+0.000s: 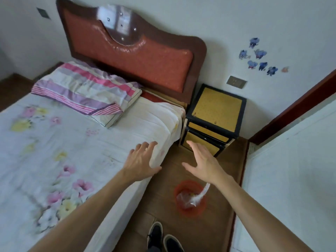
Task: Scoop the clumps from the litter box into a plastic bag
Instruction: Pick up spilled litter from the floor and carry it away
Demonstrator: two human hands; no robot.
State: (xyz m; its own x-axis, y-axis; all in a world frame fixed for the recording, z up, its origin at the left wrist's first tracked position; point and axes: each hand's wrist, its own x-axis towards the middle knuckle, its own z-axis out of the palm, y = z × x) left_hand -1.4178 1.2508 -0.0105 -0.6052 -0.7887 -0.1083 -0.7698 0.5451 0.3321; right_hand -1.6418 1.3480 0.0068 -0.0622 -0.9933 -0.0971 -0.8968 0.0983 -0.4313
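No litter box or scoop shows in this head view. A small red bin (183, 211) stands on the wooden floor between the bed and the wall, with a clear plastic bag (183, 199) crumpled inside it. My left hand (141, 160) is spread with straight fingers over the near corner of the bed. Above the floor, just beyond the red bin, my right hand (203, 162) hovers with its fingers straight and apart. Neither hand holds anything.
The bed (63, 142) with a floral sheet, a striped pillow (85, 90) and a red headboard (131, 51) fills the left. A yellow and black nightstand (216, 113) stands by the wall. An open door (291, 160) is on the right. My dark shoes (163, 237) are on the floor strip.
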